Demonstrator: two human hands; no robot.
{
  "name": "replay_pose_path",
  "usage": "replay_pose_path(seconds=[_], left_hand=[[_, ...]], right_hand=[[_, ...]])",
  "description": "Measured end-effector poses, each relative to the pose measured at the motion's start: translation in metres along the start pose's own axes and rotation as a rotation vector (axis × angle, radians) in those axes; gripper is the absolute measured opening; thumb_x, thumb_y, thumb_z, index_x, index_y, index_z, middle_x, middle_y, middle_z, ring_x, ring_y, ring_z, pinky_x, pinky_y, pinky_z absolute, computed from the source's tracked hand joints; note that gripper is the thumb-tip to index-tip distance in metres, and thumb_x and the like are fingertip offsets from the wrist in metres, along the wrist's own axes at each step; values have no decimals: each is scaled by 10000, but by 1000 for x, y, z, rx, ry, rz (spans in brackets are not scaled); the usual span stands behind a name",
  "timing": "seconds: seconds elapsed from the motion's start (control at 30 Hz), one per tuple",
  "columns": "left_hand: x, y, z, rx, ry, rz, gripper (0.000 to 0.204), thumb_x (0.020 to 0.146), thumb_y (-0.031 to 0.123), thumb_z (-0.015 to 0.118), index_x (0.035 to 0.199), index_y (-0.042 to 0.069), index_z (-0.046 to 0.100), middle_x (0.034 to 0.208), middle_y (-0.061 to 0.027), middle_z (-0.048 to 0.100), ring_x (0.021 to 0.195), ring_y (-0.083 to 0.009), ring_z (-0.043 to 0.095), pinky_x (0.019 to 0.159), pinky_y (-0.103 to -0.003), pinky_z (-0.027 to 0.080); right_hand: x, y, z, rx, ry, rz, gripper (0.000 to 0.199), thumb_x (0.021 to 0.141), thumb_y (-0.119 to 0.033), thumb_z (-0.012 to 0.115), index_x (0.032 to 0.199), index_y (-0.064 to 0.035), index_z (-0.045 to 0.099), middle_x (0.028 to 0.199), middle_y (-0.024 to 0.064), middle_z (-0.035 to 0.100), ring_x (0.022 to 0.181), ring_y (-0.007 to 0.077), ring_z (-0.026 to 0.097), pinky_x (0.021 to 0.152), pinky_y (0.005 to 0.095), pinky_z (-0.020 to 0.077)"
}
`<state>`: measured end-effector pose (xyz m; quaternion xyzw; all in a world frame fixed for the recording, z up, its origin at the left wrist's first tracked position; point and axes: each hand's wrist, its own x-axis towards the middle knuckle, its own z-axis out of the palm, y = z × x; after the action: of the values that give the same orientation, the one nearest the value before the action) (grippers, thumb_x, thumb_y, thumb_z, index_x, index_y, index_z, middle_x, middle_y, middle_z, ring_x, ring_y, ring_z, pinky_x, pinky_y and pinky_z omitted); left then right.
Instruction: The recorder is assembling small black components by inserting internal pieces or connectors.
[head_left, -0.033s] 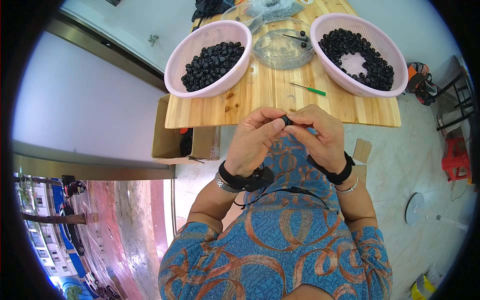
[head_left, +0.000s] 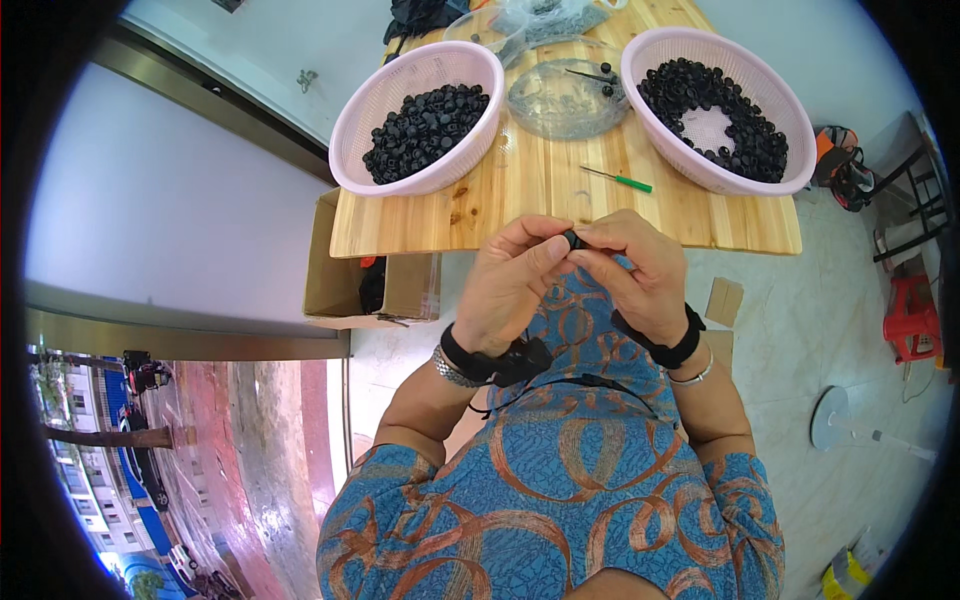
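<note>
Just off the near edge of the wooden table [head_left: 560, 215], a small round black part [head_left: 573, 240] is pinched between both hands. My left hand [head_left: 510, 280] grips it from the left with thumb and fingers closed. From the other side my right hand [head_left: 640, 275] holds the same part with thumb and forefinger; the fingertips partly cover it. Beyond my hands lies a screwdriver [head_left: 630, 183] with a green handle and thin shaft. Two pink mesh baskets hold many small black round parts: the left basket [head_left: 345, 150] is piled, while the right basket [head_left: 800, 180] shows its bottom mid-way.
Between the baskets stands a clear round container [head_left: 560, 125] with tweezers [head_left: 590, 75] and small black pieces on it. Behind it is a clear plastic bag [head_left: 560, 20]. A cardboard box [head_left: 420, 290] sits under the table's left side. A red stool [head_left: 910, 320] is at far right.
</note>
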<state>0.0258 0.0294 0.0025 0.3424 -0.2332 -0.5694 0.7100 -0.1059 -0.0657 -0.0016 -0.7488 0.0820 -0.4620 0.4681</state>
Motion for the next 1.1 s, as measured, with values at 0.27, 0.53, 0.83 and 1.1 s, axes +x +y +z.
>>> replay_pose_path(seconds=[0.27, 0.53, 0.83, 1.1], left_hand=[[13, -9, -10, -157, 40, 117, 147, 892, 46, 489, 1021, 16, 552, 981, -80, 597, 879, -146, 586, 798, -259, 486], [28, 114, -23, 540, 203, 492, 195, 825, -56, 498, 992, 16, 570, 1106, -92, 560, 976, -158, 543, 872, -276, 433], [138, 219, -28, 1428, 126, 348, 245, 805, 87, 547, 1025, -8, 598, 980, -79, 620, 912, -139, 568, 819, -264, 438], [342, 200, -53, 2303, -321, -17, 210, 725, 159, 600, 883, 29, 650, 780, -102, 652, 736, -198, 616, 650, -310, 473]], right_hand=[[14, 22, 10, -373, 92, -392, 224, 722, -15, 664, 933, -1, 589, 798, 117, 599, 671, 214, 593, 600, 263, 485], [4, 19, -10, -59, -43, 92, 266, 765, -47, 652, 1011, -10, 560, 721, 61, 554, 589, 135, 533, 542, 233, 432], [6, 29, -22, -53, -66, 167, 204, 773, -42, 640, 963, -11, 573, 722, 67, 560, 588, 148, 545, 538, 235, 440], [17, 43, -34, -111, -141, 246, 146, 746, -68, 662, 862, -16, 588, 713, 90, 568, 593, 201, 550, 532, 276, 432]])
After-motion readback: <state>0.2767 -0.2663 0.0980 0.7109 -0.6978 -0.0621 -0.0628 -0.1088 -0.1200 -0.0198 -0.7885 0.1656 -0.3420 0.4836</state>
